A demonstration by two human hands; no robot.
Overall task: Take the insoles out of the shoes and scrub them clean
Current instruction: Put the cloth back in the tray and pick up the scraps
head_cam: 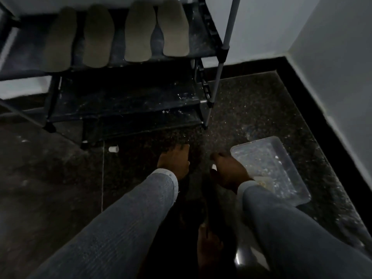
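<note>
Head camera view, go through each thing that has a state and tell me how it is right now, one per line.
Four pale grey foam insoles: out of shoes, lying side by side on the rack shelf.
Black metal-framed shoe rack: standing, lower shelves splashed.
Clear plastic rectangular tub: on the floor, open, wet inside.
Left hand: lowered over something dark, grip unclear.
Right hand: beside the tub, grip unclear.

a dim corner is formed by pale walls (332, 47) edged with black skirting (251, 64), a dark speckled floor (251, 109), and a black shelf rack (124, 101).
</note>
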